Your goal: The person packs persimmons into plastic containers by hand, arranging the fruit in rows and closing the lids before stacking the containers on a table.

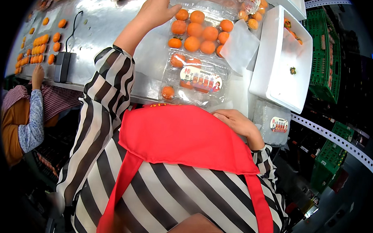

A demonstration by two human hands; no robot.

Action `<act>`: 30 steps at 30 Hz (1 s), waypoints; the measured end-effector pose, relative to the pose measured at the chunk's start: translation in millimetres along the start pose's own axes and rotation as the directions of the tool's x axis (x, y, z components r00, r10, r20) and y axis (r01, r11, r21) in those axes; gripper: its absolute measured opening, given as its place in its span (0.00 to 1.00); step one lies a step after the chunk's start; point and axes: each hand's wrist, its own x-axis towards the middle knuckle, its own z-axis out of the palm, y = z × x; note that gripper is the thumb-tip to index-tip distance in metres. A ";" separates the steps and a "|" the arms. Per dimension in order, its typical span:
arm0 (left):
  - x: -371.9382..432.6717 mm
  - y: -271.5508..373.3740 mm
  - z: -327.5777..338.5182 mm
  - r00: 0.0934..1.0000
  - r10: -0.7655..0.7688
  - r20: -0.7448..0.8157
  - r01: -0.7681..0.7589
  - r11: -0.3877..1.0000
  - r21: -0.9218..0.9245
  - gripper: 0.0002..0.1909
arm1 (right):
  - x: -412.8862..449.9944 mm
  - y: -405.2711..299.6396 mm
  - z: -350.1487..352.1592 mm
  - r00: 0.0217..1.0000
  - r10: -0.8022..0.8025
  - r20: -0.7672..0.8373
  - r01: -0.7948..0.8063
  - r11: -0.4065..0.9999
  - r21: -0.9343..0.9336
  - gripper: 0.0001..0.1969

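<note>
My left hand [156, 9] reaches over the steel table near the upper edge of an opened clear plastic clamshell; its fingertips run out at the picture's top, so its grip cannot be told. Several orange persimmons [194, 29] lie in rows in and beside that clamshell. Nearer me is a closed clear clamshell [200, 78] with a printed label and several persimmons inside. My right hand [235, 121] rests at the table's front edge beside my red apron [186, 132], its fingertips partly hidden. A thin white sheet [242, 46] lies right of the persimmons.
A white foam box [290, 61] stands right, with persimmons and a loose calyx inside. Stacked empty clamshells [272, 124] lie below it. Green crates [324, 56] are beyond. At left are a black device [62, 67] with a cable, rows of persimmons [39, 46] and a co-worker's arm [32, 123].
</note>
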 end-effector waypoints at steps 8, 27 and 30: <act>-9.9 -4.3 -1.6 0.908 0.358 -0.218 -0.246 0.876 0.416 0.35 | -34.7 -0.2 1.4 0.960 -0.173 -0.220 0.195 0.977 0.086 0.17; 5.6 -4.9 8.1 0.998 -0.049 0.036 0.057 0.951 -0.304 0.36 | 96.9 -65.4 -53.7 0.586 -0.581 -0.565 0.454 0.813 -0.365 0.31; 6.3 -7.5 14.4 0.998 -0.060 0.008 0.059 0.942 -0.332 0.37 | 106.9 -67.3 -52.0 0.587 -0.558 -0.587 0.468 0.825 -0.317 0.30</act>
